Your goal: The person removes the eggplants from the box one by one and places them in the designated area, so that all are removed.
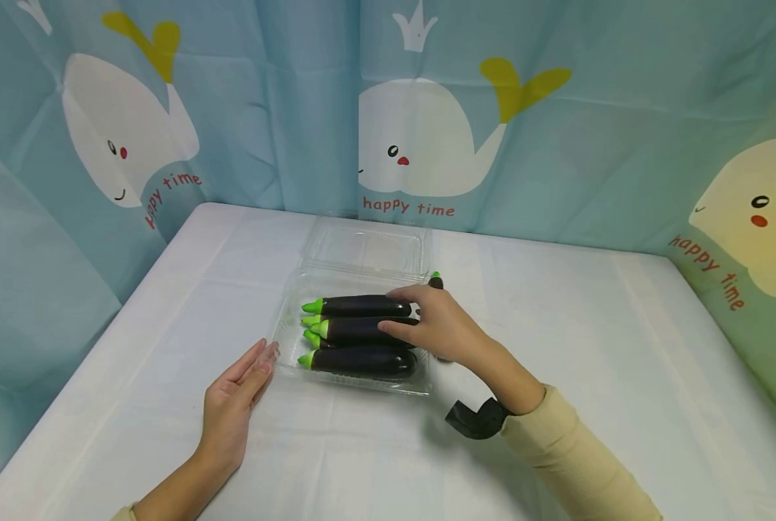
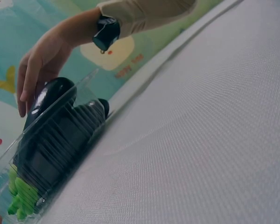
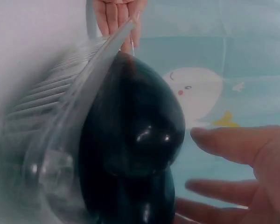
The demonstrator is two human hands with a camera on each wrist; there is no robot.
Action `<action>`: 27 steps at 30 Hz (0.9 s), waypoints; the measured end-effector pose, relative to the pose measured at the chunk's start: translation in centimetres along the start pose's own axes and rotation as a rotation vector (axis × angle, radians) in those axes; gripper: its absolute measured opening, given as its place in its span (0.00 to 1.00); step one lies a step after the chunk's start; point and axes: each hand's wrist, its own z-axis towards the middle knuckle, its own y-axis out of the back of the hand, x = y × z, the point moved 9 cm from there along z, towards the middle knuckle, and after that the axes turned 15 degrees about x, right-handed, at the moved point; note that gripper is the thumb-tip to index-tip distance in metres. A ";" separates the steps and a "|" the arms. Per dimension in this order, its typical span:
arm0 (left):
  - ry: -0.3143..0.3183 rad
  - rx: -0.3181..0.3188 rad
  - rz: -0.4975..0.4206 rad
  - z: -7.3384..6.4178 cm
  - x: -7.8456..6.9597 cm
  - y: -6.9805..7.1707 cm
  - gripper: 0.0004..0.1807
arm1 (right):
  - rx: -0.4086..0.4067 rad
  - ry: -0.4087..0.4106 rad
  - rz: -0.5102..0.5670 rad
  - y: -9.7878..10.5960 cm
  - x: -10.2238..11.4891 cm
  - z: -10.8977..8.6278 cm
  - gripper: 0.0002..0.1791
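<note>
A clear plastic clamshell box point(image 1: 355, 385) holds several dark eggplants point(image 1: 362, 361) with bright green stems pointing left. At the box's left side, my left hand point(image 1: 233, 394) pinches the rim between thumb and fingers. My right hand point(image 1: 443, 325) reaches over the right ends of the eggplants. Its thumb and fingers are spread apart, and in the right wrist view the thumb point(image 3: 228, 142) stands beside the rounded end of the top eggplant point(image 3: 135, 121). Another eggplant point(image 1: 436, 281) lies just right of the box, mostly hidden behind the right hand.
The box's lid point(image 1: 368, 250) lies folded back toward the rear. Everything rests on a white-covered table point(image 1: 590, 347). A blue curtain point(image 1: 297, 108) with whale prints hangs behind it. A black band with a mount point(image 1: 478, 420) sits on my right wrist.
</note>
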 end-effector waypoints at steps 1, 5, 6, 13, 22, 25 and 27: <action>0.001 0.001 0.002 0.0 0.0 0.0 0.26 | 0.009 0.010 -0.003 -0.1 0.0 0.1 0.28; 0.006 0.000 0.008 0.0 0.0 -0.1 0.26 | 0.048 0.045 -0.008 -0.7 0.2 0.6 0.29; 0.006 0.000 0.009 0.0 0.0 -0.1 0.26 | 0.059 0.057 -0.013 -0.9 0.2 0.8 0.29; 0.007 0.001 0.016 0.0 -0.1 0.0 0.26 | 0.105 0.099 -0.050 -1.5 0.4 1.5 0.25; 0.003 0.006 0.003 0.0 0.0 0.0 0.26 | 0.164 0.120 -0.036 -1.9 0.3 2.1 0.18; 0.005 0.003 0.005 0.0 0.0 0.0 0.26 | 0.172 0.139 -0.037 -1.9 0.2 2.1 0.17; 0.010 -0.002 0.004 0.0 0.0 0.0 0.26 | 0.164 0.135 -0.032 -1.7 0.0 2.0 0.17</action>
